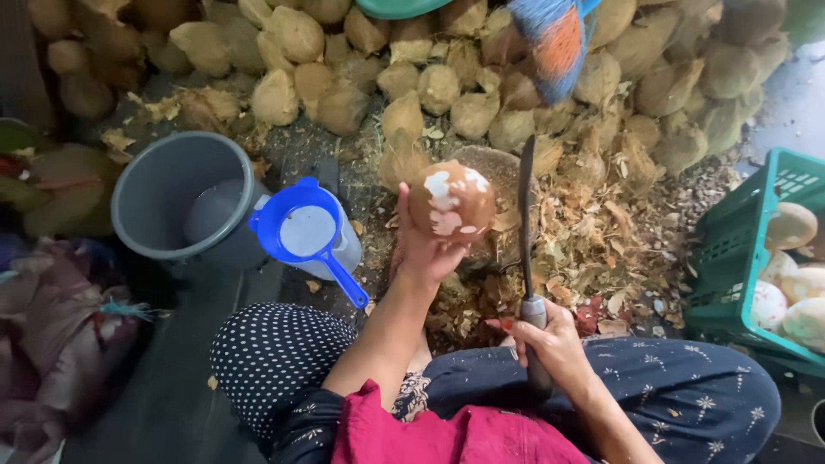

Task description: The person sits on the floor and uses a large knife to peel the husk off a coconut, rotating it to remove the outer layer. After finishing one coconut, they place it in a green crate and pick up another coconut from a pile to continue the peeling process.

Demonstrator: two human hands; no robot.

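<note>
My left hand [423,249] grips a round brown coconut [453,200] with white patches where the shell is shaved off, held up over a wooden chopping block [491,163]. My right hand [551,337] is closed around the handle of a long dark knife [526,215], its blade pointing up and away, just right of the coconut and apart from it. I sit with both knees spread, in dotted and flowered trousers.
A grey bucket [142,198] stands at left with a blue strainer [302,230] on a jug beside it. A heap of husked coconuts [447,86] fills the back. Husk chips [619,232] litter the ground. A green crate [730,258] at right holds peeled white coconuts [795,292].
</note>
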